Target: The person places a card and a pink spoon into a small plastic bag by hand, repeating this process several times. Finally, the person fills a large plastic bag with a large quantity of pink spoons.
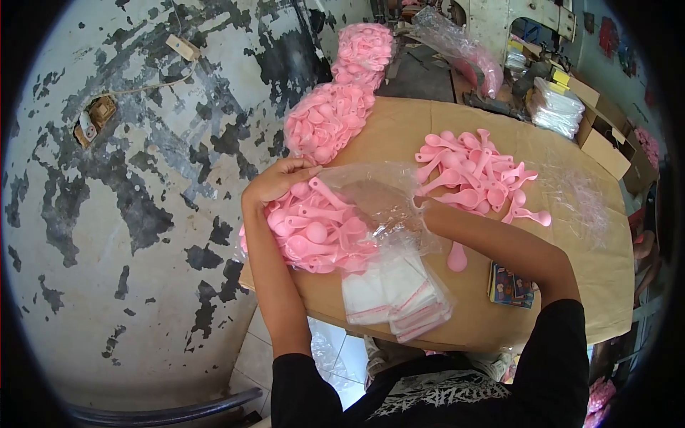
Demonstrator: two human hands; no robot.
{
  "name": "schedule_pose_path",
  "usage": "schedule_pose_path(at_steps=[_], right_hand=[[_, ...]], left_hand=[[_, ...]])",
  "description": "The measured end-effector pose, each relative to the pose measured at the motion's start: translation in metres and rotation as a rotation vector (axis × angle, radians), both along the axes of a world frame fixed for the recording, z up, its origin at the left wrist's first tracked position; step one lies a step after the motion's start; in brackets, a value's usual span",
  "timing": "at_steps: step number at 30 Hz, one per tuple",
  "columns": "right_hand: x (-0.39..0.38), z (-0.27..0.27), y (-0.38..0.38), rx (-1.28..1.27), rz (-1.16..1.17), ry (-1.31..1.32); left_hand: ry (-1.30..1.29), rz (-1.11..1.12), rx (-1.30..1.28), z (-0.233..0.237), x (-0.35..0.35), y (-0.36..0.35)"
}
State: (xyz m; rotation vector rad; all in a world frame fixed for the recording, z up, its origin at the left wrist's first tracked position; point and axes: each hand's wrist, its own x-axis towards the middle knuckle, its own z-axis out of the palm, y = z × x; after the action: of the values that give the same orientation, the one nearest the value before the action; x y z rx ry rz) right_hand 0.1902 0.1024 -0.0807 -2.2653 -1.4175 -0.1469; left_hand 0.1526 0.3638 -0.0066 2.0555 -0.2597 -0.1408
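Observation:
A clear plastic bag full of pink spoons (pixel 314 228) lies on its side at the table's left edge. My left hand (pixel 278 180) rests over the bag's upper left corner, its fingers bent onto the plastic; whether they pinch it is unclear. At the bag's loose, spoonless end (pixel 378 187) is my right hand (pixel 422 207), mostly hidden behind my wrist and the film. Loose pink spoons (pixel 474 171) lie in a heap beyond my right forearm, and a single spoon (pixel 457 257) lies nearer me. Flat empty bags (pixel 396 292) are stacked by the front edge.
Filled spoon bags (pixel 330 121) stand against the peeling wall (pixel 143 214). Small printed cards (pixel 510 287) lie near my right elbow. Crumpled film (pixel 581 200), a pack of clear bags (pixel 556 107) and cardboard boxes (pixel 603 143) are on the right. A machine (pixel 499 21) stands behind.

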Motion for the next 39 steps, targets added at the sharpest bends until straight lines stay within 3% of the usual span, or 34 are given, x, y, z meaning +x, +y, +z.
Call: schedule_pose_path(at_steps=[12,14,15,18,21,32,35,38,39], right_hand=[[0.033,0.010,-0.062,0.029,0.120,0.069],[0.038,0.031,-0.084,-0.073,0.078,0.095],[0.018,0.076,-0.094,-0.242,-0.064,0.108],[0.001,0.098,-0.130,0.092,-0.122,0.100],[-0.012,0.121,-0.160,0.026,-0.278,0.244],[0.005,0.148,-0.209,0.128,-0.476,0.400],[0.025,0.137,-0.219,0.191,-0.425,-0.067],[0.027,0.128,-0.204,0.349,-0.152,0.163],[0.022,0.127,-0.194,0.307,-0.158,0.316]], left_hand=[[0.009,0.026,-0.008,-0.007,0.004,0.000],[0.035,0.041,-0.025,-0.005,0.002,-0.002],[0.045,0.051,-0.035,-0.005,0.002,-0.003],[0.043,0.059,-0.033,-0.007,0.003,-0.001],[0.074,0.056,-0.040,-0.005,0.003,-0.002],[0.057,0.049,-0.003,-0.004,0.003,-0.001],[0.043,0.027,-0.011,-0.007,0.004,-0.001],[0.009,0.017,0.014,-0.007,0.006,0.000],[0.001,0.013,0.031,-0.007,0.005,0.001]])
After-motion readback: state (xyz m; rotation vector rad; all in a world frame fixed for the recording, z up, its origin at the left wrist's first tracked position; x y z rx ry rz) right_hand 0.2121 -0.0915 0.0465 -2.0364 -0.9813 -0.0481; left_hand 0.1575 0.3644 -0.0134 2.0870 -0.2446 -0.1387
